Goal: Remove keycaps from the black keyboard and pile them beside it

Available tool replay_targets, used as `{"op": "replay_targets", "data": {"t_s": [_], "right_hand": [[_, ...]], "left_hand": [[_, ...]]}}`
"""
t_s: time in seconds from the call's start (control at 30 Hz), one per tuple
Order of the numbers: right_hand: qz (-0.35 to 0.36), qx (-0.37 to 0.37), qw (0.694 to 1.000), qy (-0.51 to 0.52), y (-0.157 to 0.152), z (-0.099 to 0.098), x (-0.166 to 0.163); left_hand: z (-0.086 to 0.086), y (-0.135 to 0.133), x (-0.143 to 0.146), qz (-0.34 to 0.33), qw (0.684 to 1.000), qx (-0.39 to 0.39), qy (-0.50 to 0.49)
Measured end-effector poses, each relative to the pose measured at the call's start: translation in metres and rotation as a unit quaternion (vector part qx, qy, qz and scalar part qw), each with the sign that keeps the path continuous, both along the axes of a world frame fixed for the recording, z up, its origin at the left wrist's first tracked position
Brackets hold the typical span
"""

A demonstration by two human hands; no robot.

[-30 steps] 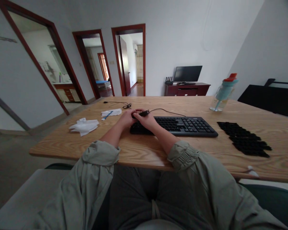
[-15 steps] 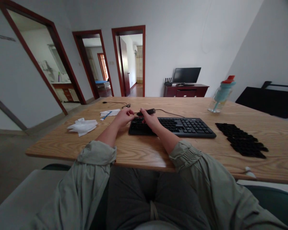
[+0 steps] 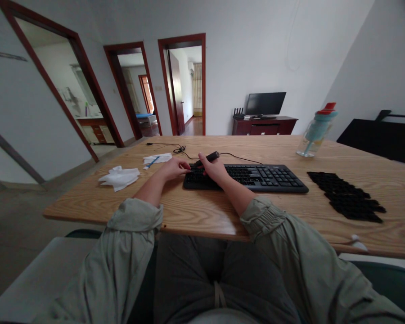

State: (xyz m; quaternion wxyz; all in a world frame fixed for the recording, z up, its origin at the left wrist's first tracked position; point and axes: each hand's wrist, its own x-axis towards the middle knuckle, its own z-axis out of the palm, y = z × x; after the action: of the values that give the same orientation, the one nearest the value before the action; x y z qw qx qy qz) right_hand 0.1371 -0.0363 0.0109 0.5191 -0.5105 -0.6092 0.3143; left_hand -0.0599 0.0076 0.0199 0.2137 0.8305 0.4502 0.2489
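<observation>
The right hand (image 3: 216, 169) was closed round a stubby black tool (image 3: 212, 156), with the thumb in sight against it and the other fingers mostly hidden. One end of the tool stuck out past the top of that hand; the other slanted down and left toward the left hand (image 3: 174, 168). The left hand was half curled, its thumb and fingertips drawn close at the left end of the black keyboard (image 3: 268, 178); whether they pinched anything could not be told. The keyboard lay on the bench (image 3: 195, 211) under the right hand and ran well out to its right. Beyond the left hand lay a coiled black cable (image 3: 180, 149). To its left were a flat white tissue (image 3: 165, 156) with a blue stick (image 3: 154, 161) on it and, farther left, a crumpled white tissue (image 3: 119, 178). Well to the right of the right hand lay ragged black pieces (image 3: 346, 195), with a bottle (image 3: 316, 130) standing behind them.
</observation>
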Motion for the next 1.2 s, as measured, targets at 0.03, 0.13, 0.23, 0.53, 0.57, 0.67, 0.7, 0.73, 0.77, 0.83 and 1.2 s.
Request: {"op": "replay_targets", "data": {"t_s": [0.03, 0.13, 0.23, 0.53, 0.57, 0.67, 0.7, 0.73, 0.77, 0.83, 1.2], "right_hand": [[0.001, 0.000, 1.000, -0.001, 0.000, 0.000, 0.000], [-0.003, 0.001, 1.000, -0.007, 0.000, 0.000, 0.000], [-0.010, 0.006, 0.999, -0.034, 0.000, -0.002, 0.001], [-0.028, 0.045, 0.988, -0.145, -0.005, 0.000, -0.001], [-0.030, 0.045, 0.988, -0.144, -0.005, 0.000, -0.002], [-0.028, 0.052, 0.988, -0.145, -0.003, -0.002, -0.002], [-0.026, 0.058, 0.987, -0.147, -0.002, -0.003, -0.002], [-0.025, 0.063, 0.986, -0.152, -0.002, -0.003, -0.002], [-0.025, 0.067, 0.985, -0.157, -0.001, -0.004, -0.001], [-0.028, 0.070, 0.983, -0.167, -0.001, -0.004, -0.001], [-0.039, 0.070, 0.980, -0.185, -0.005, -0.001, -0.001]], "left_hand": [[0.001, 0.000, 0.000, 0.003, 1.000, 0.005, 0.002], [0.003, -0.002, 0.000, 0.008, 1.000, 0.012, 0.004], [0.004, -0.004, -0.001, -0.003, 1.000, 0.003, 0.004], [-0.001, 0.000, -0.005, 0.009, 0.999, 0.025, 0.023], [-0.002, 0.000, -0.006, 0.013, 0.999, 0.031, 0.024], [-0.003, 0.001, -0.006, 0.016, 0.999, 0.039, 0.027], [-0.003, 0.001, -0.006, 0.014, 0.999, 0.038, 0.029], [-0.002, 0.001, -0.006, 0.012, 0.999, 0.039, 0.032], [-0.002, 0.001, -0.005, 0.013, 0.998, 0.042, 0.036], [-0.001, -0.001, -0.004, 0.018, 0.997, 0.051, 0.051], [0.004, -0.015, 0.002, 0.020, 0.988, 0.111, 0.107]]}}
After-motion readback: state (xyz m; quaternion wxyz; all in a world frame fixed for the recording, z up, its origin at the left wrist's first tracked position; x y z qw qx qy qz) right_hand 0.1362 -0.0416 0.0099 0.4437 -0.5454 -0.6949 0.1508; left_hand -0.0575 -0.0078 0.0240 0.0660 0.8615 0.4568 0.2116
